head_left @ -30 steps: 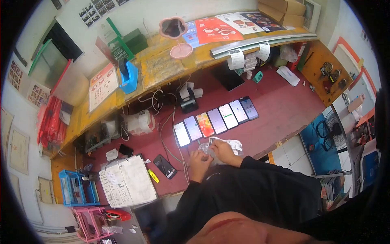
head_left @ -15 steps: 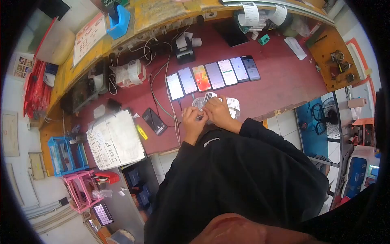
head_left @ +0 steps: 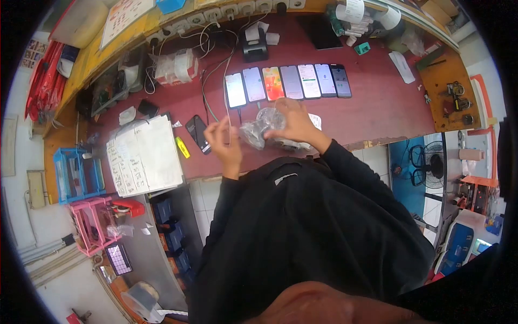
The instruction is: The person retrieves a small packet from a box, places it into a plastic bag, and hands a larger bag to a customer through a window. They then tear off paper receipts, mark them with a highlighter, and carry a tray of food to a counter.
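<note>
My right hand (head_left: 298,128) grips a crumpled clear plastic bag (head_left: 256,132) near the front edge of the red desktop. The bag bunches out to the left of the thumb and fingers. Partly hidden by that hand is a white printed paper (head_left: 315,122). My left hand (head_left: 224,144) is off to the left of the bag, fingers apart and holding nothing, with a white cable (head_left: 229,102) running behind it. A dark phone (head_left: 198,133) lies just beyond its fingers. Ahead of both hands is a row of several smartphones, among them one with an orange screen (head_left: 273,82).
An open notebook (head_left: 154,156) and a yellow highlighter (head_left: 183,147) lie at the left. Toward the back stand a small black printer (head_left: 254,47) and a dark tablet (head_left: 319,32). A yellow wooden ledge with sockets (head_left: 213,16) borders the desk. Cables cross its left half.
My hands have moved apart, the left going left and opening. The plastic bag now shows in my right hand, and my view has shifted slightly.
</note>
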